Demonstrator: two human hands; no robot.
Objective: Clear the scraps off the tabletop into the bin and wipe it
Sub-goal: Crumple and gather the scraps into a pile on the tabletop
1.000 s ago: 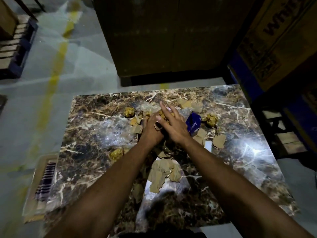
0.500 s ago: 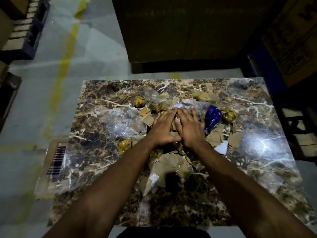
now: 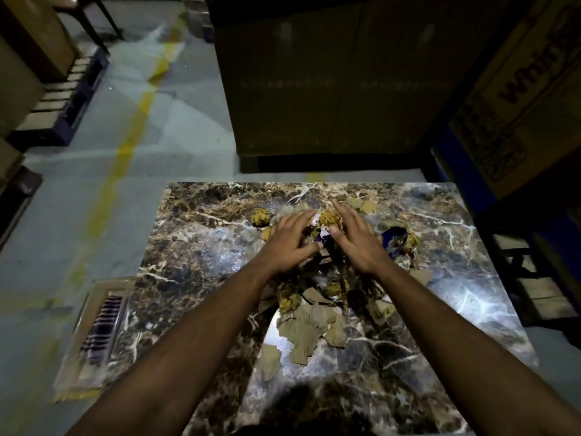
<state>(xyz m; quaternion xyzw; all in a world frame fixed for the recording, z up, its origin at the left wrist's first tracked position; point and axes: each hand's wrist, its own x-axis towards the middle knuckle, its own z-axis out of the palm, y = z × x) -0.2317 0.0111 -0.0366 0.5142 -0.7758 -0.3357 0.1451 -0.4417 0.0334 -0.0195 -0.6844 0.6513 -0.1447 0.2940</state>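
Observation:
The brown marble tabletop (image 3: pixel 393 388) carries a heap of scraps at its middle and far side. My left hand (image 3: pixel 290 242) and my right hand (image 3: pixel 355 240) lie palm down on the heap with fingers spread, a crumpled yellow ball (image 3: pixel 328 220) and a small blue and white bit between them. Neither hand closes on anything. Another yellow ball (image 3: pixel 261 217) sits just left of my left hand. A blue wrapper (image 3: pixel 391 242) lies right of my right hand. Torn brown cardboard pieces (image 3: pixel 308 332) lie between my forearms. Clear plastic film (image 3: pixel 226 250) spreads left of the heap.
A flat box with a striped cloth (image 3: pixel 100 328) lies on the floor by the table's left edge. Large dark cartons (image 3: pixel 330 89) stand just beyond the table, and a printed carton (image 3: pixel 518 89) rises at the right. A pallet (image 3: pixel 59 99) is far left.
My hands were pressed side by side over the heap; now they have parted and reached farther across the table, framing the yellow ball. The view has tilted up.

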